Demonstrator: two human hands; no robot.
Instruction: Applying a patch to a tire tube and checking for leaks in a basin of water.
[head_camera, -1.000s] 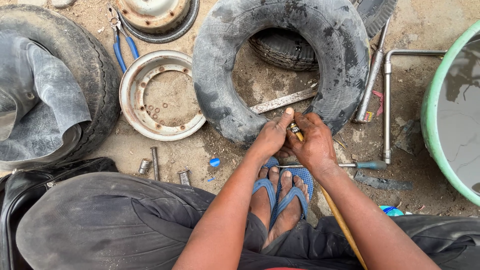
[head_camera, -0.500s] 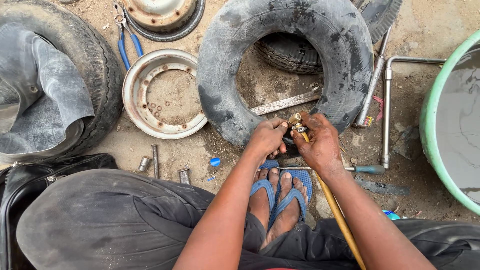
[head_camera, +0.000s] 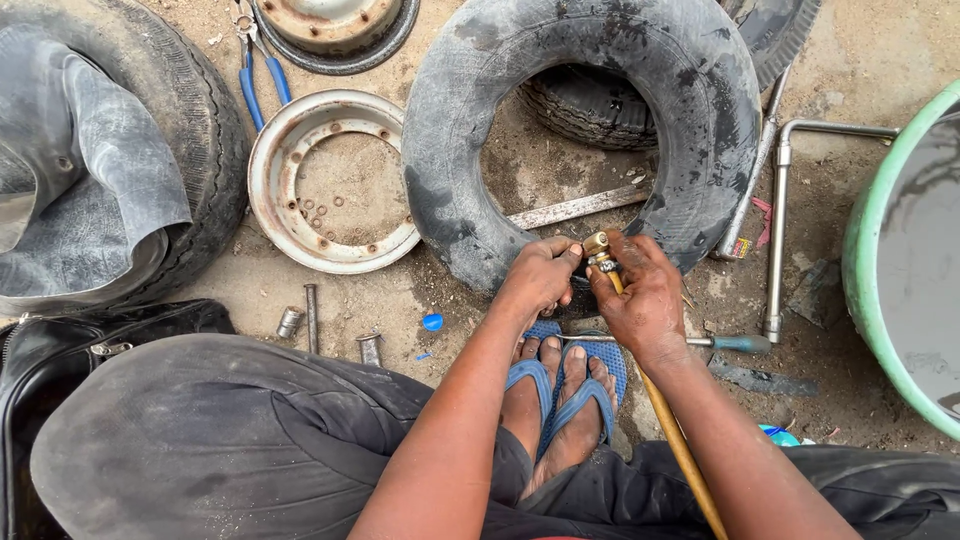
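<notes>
My left hand (head_camera: 540, 275) and my right hand (head_camera: 640, 295) meet at the near edge of an inflated black inner tube (head_camera: 580, 120) lying on the sandy ground. My right hand grips a brass air-hose fitting (head_camera: 597, 248) on a yellow hose (head_camera: 680, 450) that runs down past my right forearm. My left hand pinches the tube beside that fitting, where the valve is hidden by my fingers. My feet in blue sandals (head_camera: 565, 380) rest just below the hands.
A rusty wheel rim (head_camera: 300, 180) lies to the left, with blue-handled pliers (head_camera: 255, 70) and a second rim (head_camera: 335, 30) beyond. A big tyre with a limp tube (head_camera: 90, 170) fills the far left. A green basin (head_camera: 890, 260), a wheel wrench (head_camera: 780, 230), a screwdriver (head_camera: 700, 342) and bolts (head_camera: 310, 320) lie around.
Both hands lifted slightly with the brass fitting toward the tube's edge. The view shifted a little downward, and the hands now sit closer together on the fitting.
</notes>
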